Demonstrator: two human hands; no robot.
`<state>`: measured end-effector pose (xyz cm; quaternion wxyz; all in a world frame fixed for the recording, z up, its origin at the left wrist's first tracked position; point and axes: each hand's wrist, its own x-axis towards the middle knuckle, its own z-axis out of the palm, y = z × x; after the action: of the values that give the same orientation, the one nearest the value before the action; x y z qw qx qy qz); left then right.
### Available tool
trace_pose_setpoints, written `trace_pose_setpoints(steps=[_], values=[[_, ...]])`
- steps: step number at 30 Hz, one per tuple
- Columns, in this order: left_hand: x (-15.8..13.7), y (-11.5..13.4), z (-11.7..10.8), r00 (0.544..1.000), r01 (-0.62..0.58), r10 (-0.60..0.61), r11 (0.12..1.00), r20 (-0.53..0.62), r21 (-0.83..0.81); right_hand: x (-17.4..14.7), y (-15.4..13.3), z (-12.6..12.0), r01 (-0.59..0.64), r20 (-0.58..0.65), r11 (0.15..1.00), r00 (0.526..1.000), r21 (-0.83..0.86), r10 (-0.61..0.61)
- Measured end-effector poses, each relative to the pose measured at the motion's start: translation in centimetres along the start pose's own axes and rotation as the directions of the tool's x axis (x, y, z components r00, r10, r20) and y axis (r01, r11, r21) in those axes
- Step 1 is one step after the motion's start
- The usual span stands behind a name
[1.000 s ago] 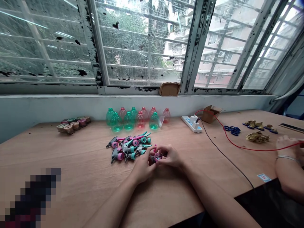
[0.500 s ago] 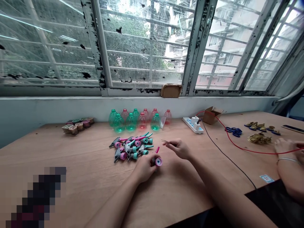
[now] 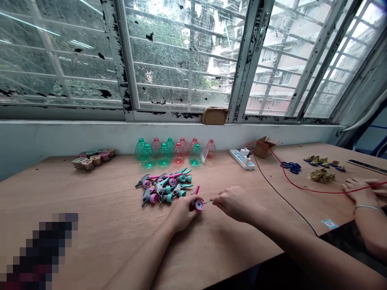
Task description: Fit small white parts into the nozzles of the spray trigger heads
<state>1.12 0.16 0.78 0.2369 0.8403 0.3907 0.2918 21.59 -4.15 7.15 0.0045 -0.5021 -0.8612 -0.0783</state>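
My left hand (image 3: 185, 210) is closed around a spray head (image 3: 198, 205) with a pink collar and pink trigger, the collar's opening facing toward me. Its grey body is mostly hidden by my fingers. My right hand (image 3: 234, 202) pinches a pair of thin metal tweezers (image 3: 208, 202), whose tip reaches the right side of the pink collar. I cannot tell whether the tip is inside it. Just beyond my left hand lies a pile of spray heads (image 3: 165, 187) with grey bodies and pink or teal collars and triggers.
Green bottles (image 3: 148, 157) and red bottles (image 3: 178, 154) stand along the wall. A power strip (image 3: 242, 159) with a red cable (image 3: 302, 187) and a cardboard box (image 3: 265, 147) sit to their right. Blue scissors (image 3: 290, 167), gold parts (image 3: 321, 176) and another person's hands (image 3: 358, 189) are farther right.
My right hand has moved down and turned, bringing the tweezers against the spray head's collar. My left hand keeps its hold. The view has shifted slightly.
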Motion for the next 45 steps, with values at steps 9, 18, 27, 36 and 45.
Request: trace_pose_setpoints(steps=[9,18,27,36,45], values=[[0.1,0.1,-0.1,1.000,-0.028,0.027,0.999,-0.008,-0.023,1.0,-2.0,-1.4,-0.001,0.151,0.992,0.988,-0.128,0.021],[0.1,0.4,-0.3,0.999,-0.053,0.053,0.998,0.002,-0.044,1.4,-2.6,-1.8,-0.124,0.207,0.990,0.969,-0.065,0.135],[0.1,0.4,-0.3,0.999,-0.042,0.042,0.999,-0.006,-0.030,1.5,-2.1,-0.5,-0.246,0.175,0.969,0.956,0.032,0.237],[0.2,0.1,-0.4,0.997,-0.065,0.066,0.998,0.037,-0.024,1.3,0.6,0.9,-0.024,0.085,0.980,0.996,0.195,0.007],[0.1,-0.3,-0.4,0.997,-0.055,0.060,0.994,0.048,-0.093,0.7,1.1,3.1,0.061,-0.048,0.912,0.998,0.405,-0.045]])
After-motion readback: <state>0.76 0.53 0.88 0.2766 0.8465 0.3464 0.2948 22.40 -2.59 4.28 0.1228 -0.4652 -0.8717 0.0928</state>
